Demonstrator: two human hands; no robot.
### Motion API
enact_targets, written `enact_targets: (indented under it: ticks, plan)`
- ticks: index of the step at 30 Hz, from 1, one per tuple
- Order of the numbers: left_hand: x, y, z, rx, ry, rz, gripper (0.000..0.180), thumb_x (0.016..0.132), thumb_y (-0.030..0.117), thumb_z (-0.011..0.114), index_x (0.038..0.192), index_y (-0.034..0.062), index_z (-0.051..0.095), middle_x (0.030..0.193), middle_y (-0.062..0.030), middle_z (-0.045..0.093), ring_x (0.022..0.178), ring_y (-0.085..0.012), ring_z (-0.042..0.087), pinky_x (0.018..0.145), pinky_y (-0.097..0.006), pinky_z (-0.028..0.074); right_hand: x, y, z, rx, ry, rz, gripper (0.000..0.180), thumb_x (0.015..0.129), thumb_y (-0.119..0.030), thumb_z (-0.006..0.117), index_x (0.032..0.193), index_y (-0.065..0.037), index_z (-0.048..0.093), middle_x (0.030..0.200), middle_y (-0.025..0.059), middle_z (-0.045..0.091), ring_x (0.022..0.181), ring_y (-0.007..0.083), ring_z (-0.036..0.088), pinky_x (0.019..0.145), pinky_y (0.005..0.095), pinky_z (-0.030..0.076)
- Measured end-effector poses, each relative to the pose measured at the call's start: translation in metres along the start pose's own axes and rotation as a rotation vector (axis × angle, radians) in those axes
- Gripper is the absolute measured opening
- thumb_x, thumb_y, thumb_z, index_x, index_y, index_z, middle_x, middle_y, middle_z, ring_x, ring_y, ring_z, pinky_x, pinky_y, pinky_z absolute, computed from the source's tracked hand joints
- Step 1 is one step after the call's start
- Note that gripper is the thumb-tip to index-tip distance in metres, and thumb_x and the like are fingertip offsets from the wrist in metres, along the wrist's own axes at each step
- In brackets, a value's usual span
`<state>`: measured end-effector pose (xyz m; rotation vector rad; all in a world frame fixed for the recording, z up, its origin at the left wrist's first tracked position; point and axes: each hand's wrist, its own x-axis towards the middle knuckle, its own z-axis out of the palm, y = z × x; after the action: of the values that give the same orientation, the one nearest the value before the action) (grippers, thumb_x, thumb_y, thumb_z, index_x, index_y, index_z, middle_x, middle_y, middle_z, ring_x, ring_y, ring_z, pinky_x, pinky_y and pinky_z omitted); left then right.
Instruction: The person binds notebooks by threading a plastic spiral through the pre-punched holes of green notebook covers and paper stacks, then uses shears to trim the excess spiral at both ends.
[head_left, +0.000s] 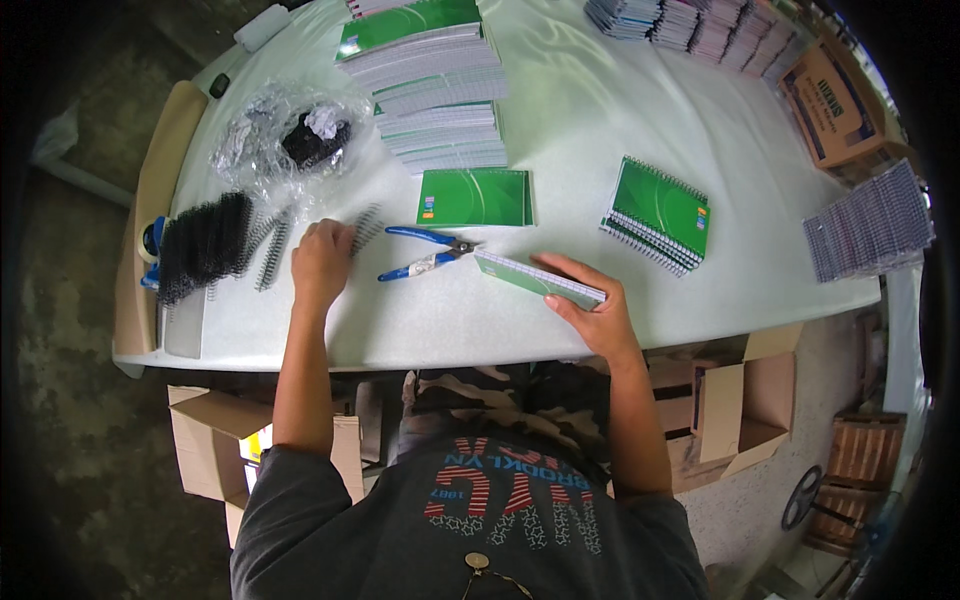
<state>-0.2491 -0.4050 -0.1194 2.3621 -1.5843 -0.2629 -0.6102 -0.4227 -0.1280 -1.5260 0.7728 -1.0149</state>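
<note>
While the right hand grips a notebook near the table edge, left fingers curl over a spiral coil.

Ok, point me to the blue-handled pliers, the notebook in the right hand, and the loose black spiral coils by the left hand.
blue-handled pliers (428,252): head view, on the upper handle near the pivot.
notebook (535,279): head view, on its long edge.
black spiral coils (367,227): head view, on the coil's middle.

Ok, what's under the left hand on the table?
A black spiral binding coil sticks out from under the left hand on the white table. The covered end and the fingers' grip are hidden.
</note>
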Motion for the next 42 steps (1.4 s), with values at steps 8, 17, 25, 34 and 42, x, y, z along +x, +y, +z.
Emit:
enact_targets:
  ticks: [8, 17, 25, 34, 42]
  plan:
    - [-0.016, 0.047, 0.015, -0.191, 0.152, 0.184, 0.028, 0.084, 0.026, 0.063, 0.101, 0.0037, 0.062, 0.094, -0.0146, 0.063, 0.089, -0.0324, 0.058, 0.078, -0.039, 0.046, 0.000, 0.002, -0.010, 0.079, -0.074, -0.072, 0.030, 0.085, -0.002, 0.058, 0.115, 0.000, 0.060, 0.118, 0.0104, 0.062, 0.106, 0.0158, 0.056, 0.094, 0.0288, 0.041]
    - [-0.040, 0.098, -0.023, -0.603, -0.306, 0.359, 0.030, 0.094, 0.028, 0.053, 0.096, -0.0007, 0.062, 0.082, -0.0143, 0.064, 0.078, -0.0170, 0.058, 0.074, -0.031, 0.046, -0.003, -0.001, -0.003, 0.047, -0.006, 0.035, 0.030, 0.086, -0.001, 0.058, 0.115, 0.000, 0.061, 0.111, 0.0090, 0.064, 0.101, 0.0124, 0.057, 0.090, 0.0263, 0.043]
    - [-0.043, 0.103, -0.007, -0.632, -0.425, 0.427, 0.039, 0.095, 0.036, 0.049, 0.088, -0.0006, 0.061, 0.075, -0.0131, 0.061, 0.069, -0.0201, 0.054, 0.068, -0.033, 0.045, -0.005, 0.001, 0.000, 0.017, 0.031, -0.010, 0.029, 0.085, 0.002, 0.059, 0.114, 0.000, 0.062, 0.108, 0.0083, 0.066, 0.095, 0.0109, 0.059, 0.086, 0.0245, 0.045]
    - [-0.029, 0.111, -0.018, -0.816, -0.744, 0.141, 0.042, 0.096, 0.039, 0.047, 0.084, 0.0015, 0.060, 0.060, 0.0017, 0.046, 0.054, -0.0073, 0.043, 0.049, -0.020, 0.033, -0.007, 0.004, 0.000, 0.020, 0.018, -0.063, 0.030, 0.084, 0.006, 0.058, 0.113, -0.001, 0.063, 0.111, 0.0110, 0.065, 0.100, 0.0143, 0.061, 0.088, 0.0254, 0.046]
    - [-0.030, 0.121, -0.033, -0.383, -0.193, 0.873, 0.020, 0.085, 0.022, 0.064, 0.098, 0.0067, 0.062, 0.092, -0.0048, 0.060, 0.085, -0.0174, 0.055, 0.078, -0.028, 0.041, -0.007, -0.009, 0.004, -0.045, 0.072, -0.059, 0.027, 0.083, 0.002, 0.062, 0.110, 0.000, 0.065, 0.105, 0.0098, 0.068, 0.092, 0.0130, 0.062, 0.082, 0.0245, 0.047]
